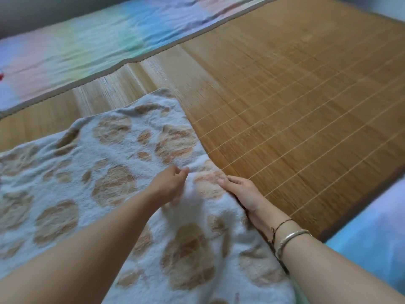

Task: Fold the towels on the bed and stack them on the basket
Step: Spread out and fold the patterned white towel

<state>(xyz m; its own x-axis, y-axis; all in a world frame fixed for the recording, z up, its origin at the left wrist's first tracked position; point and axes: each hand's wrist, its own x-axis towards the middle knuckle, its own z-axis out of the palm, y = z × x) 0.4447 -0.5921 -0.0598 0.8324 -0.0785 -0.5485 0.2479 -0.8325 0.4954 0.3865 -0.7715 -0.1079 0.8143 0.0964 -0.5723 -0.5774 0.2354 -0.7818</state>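
Early yet, head view: towel (109, 172) spread unfolded on bamboo mat (295, 106), near left. Left hand (171, 183) loosely curled over it, grip uncertain. Right hand (241, 191) pinches its right edge. Basket unseen; folding, stacking remain.

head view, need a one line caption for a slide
Both hands, left and right, work the edge of a spotted white towel on a bamboo mat.
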